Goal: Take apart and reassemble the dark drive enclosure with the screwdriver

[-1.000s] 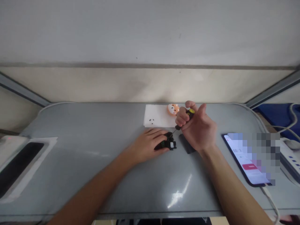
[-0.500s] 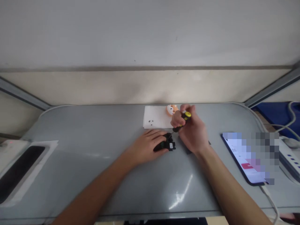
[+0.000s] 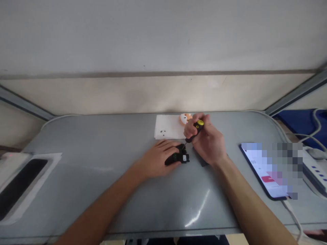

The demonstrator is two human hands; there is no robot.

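Observation:
A small black device [image 3: 182, 158] with a white label lies on the grey table, and my left hand [image 3: 159, 159] is closed round its left side. My right hand [image 3: 206, 139] grips a black and yellow screwdriver [image 3: 196, 132], tilted, its shaft pointing down to the top of the device. Whether the tip sits in a screw is too small to tell. Behind my hands lies a white paper [image 3: 167, 126] with several tiny dark pieces [image 3: 162, 132] on it. An orange and white animal-faced object [image 3: 184, 118] stands on the paper, partly behind my right hand.
A flat dark piece [image 3: 203, 161] lies under my right hand. To the right are a lit phone [image 3: 263, 170] with a cable [image 3: 292, 211] and a white power strip [image 3: 315, 170]. At the left, a black slab [image 3: 22, 187] rests on white sheets. A wall [image 3: 127, 95] bounds the back.
The whole view has shifted slightly, moving everything a little to the left. Both hands keep their holds on the device and the screwdriver; the right fingers have shifted slightly round the handle.

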